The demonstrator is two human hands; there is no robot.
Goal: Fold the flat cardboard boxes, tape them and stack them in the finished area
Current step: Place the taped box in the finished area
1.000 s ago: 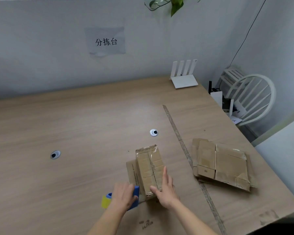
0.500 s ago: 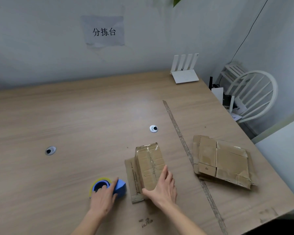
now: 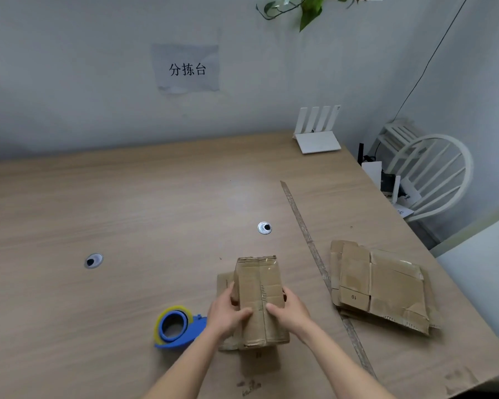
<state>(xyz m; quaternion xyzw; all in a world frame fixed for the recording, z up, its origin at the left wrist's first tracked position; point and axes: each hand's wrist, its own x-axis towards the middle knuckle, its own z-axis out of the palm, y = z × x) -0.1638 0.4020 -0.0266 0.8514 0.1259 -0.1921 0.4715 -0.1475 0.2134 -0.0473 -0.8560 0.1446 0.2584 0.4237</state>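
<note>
Nearest, both forearms reach in and the left hand [image 3: 226,312] and right hand [image 3: 290,311] clasp the long sides of a folded, creased brown cardboard box [image 3: 260,300], thumbs curled over its taped top seam. Just left lies a blue tape dispenser [image 3: 177,326] with a yellowish roll. Farther right on the wood-grain table [image 3: 127,211], worn flat boxes [image 3: 380,286] lie stacked beyond a tape line [image 3: 306,231].

Soft, even, dim indoor light with faint shadows; slightly blurry picture, edges bowed by wide-angle distortion.
</note>
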